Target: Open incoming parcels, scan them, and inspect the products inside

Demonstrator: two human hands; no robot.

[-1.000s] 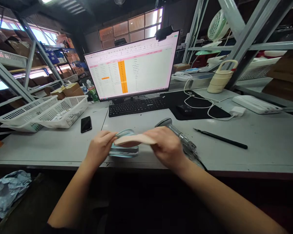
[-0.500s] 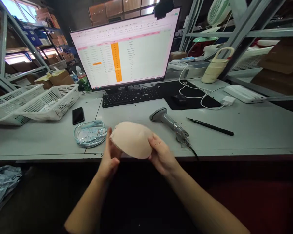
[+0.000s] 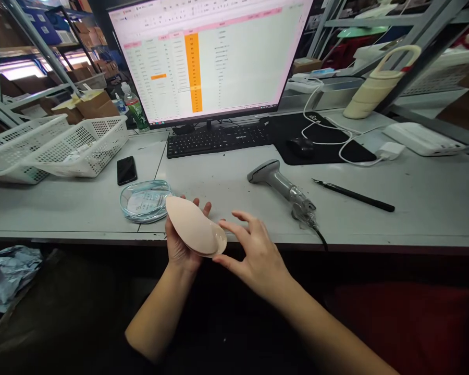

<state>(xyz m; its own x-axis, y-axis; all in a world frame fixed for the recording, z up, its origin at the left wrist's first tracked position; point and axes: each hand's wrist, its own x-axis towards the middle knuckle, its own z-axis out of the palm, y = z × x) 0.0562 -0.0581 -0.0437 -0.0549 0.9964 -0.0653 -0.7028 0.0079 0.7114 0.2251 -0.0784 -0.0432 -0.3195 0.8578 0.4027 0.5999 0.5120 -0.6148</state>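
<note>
A beige bra cup (image 3: 193,226), smooth and curved, is tilted above the desk's front edge. Its right end has a shiny, see-through-looking rounded part. My left hand (image 3: 182,250) cradles the cup from below and behind, its fingertips showing past the far edge. My right hand (image 3: 258,252) is open at the cup's right end, thumb and forefinger spread around the shiny part; the fingertips are at its rim, and whether they press on it I cannot tell. Just left of the cup lies a clear, blue-edged plastic package (image 3: 146,202) with a printed paper inside.
On the desk (image 3: 219,179) lie a barcode scanner (image 3: 283,185), a black-handled craft knife (image 3: 354,195) and a phone (image 3: 126,171). Behind are a keyboard (image 3: 219,139), mouse (image 3: 301,147) and monitor (image 3: 242,67). White baskets (image 3: 86,151) stand at left, a white power bank (image 3: 422,138) at right.
The bra cup has turned so its narrow end points up-left and a shiny part shows. My left hand has moved underneath it; my right hand has loosened and spread its fingers. The view has tipped down.
</note>
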